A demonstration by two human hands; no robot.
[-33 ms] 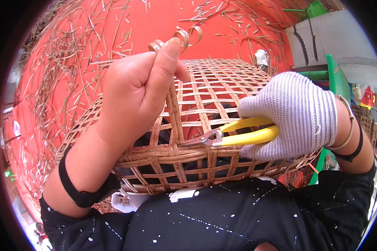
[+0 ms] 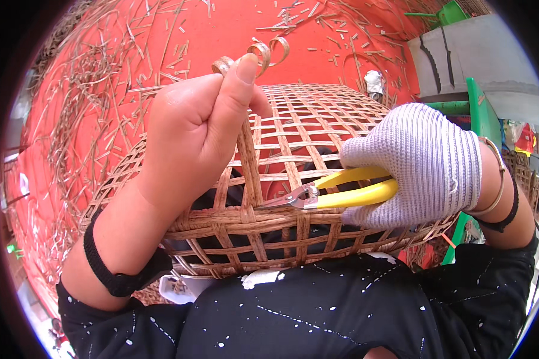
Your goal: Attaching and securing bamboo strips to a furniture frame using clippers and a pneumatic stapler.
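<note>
The person's left hand is bare, with a black band around the wrist. The right hand wears a white knitted glove, with a thin metal bangle and a black band at the wrist. Black, white-flecked clothing covers the body.

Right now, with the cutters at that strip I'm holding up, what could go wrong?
The left hand pinches the upright strip just above the cutter tips, and it is bare, so a slip might nick it. The tips also sit against the basket rim weave, so they might cut a neighbouring strand. The right hand is gloved.
</note>
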